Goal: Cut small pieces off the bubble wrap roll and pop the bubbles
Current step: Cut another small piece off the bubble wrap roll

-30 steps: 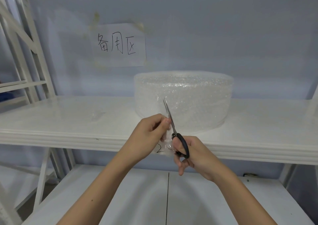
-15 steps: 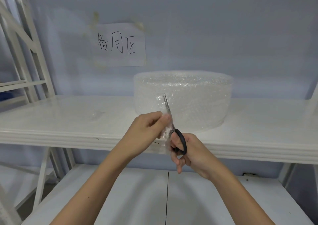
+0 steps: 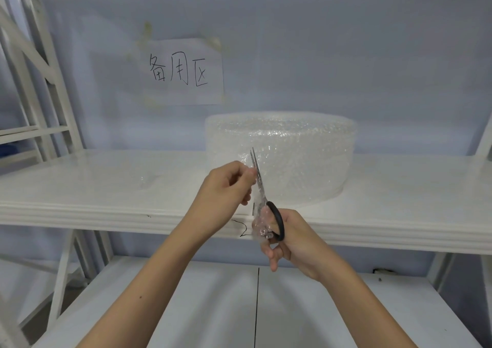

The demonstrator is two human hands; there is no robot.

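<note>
The roll (image 3: 292,158) sits on the shelf (image 3: 106,188) at twelve o'clock. In front, a clear strip (image 3: 257,214) hangs against the scissors (image 3: 262,196), blades nearly together, tips up. Left hand (image 3: 226,188) pinches the strip's top at nine o'clock; right hand (image 3: 290,244) grips the black handles. Paper sign (image 3: 183,72) on the wall.

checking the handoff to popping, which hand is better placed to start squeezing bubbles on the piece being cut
Left, probably. The left hand already pinches the bubble wrap strip at its top edge, while the right hand grips the scissors through their black handle and would have to put them down first.
</note>
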